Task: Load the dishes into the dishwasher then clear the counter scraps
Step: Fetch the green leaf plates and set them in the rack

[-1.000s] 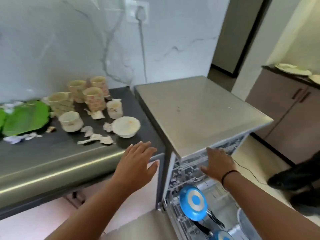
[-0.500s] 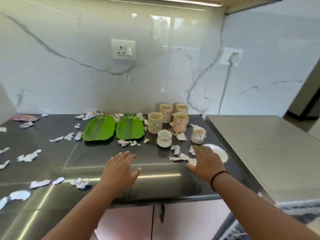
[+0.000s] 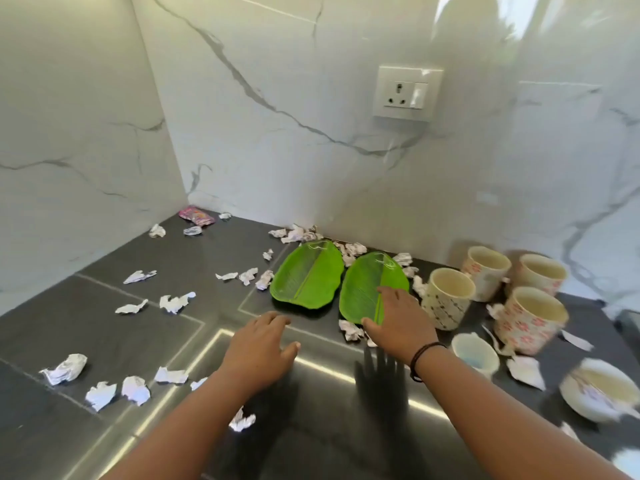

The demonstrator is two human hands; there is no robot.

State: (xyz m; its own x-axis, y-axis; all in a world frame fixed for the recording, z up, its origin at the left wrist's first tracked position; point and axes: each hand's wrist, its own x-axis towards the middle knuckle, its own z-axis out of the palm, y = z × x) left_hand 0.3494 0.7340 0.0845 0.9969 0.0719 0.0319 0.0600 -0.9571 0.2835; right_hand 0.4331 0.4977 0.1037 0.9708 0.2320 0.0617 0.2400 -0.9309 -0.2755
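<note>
Right hand reached for the leaf plates

The right hand [image 3: 398, 323], fingers spread and holding nothing, hovered over the nearer green leaf-shaped plate [image 3: 367, 285], likely to lift it first. Left hand [image 3: 259, 348] hung loose, empty. Both plates lay mid-desk [image 3: 104, 341], long axes running toward the back wall.

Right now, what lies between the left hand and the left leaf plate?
Bare dark counter, crossed by a thin inlaid line; no scraps there. The left hand hovers short of the left leaf plate, seen in the head view.
</note>
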